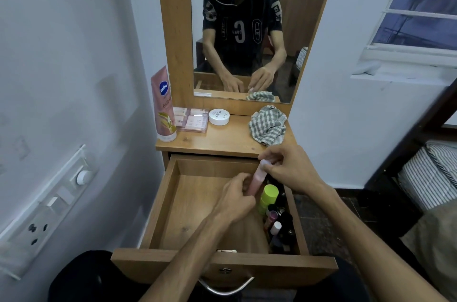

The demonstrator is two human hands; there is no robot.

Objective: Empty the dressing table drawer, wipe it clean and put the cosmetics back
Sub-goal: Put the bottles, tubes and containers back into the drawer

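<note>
The wooden drawer (168,205) of the dressing table is pulled open toward me. Both hands hold a slim pink bottle (257,179) over its right side: my left hand (235,199) grips the lower end, my right hand (286,168) holds the pale cap end. Along the drawer's right wall stand a lime-green capped bottle (268,198) and several small dark and pink bottles (279,227). The left part of the drawer floor is bare wood. On the tabletop (222,140) lie a checked cloth (268,126), a white round jar (219,117), a pink palette box (190,121) and a tall pink lotion tube (163,104).
A mirror (247,30) stands behind the tabletop. A white wall with a switch panel (49,205) is close on the left. A bed with striped bedding (430,173) and a window (420,5) are on the right. The drawer's metal handle (226,287) points at me.
</note>
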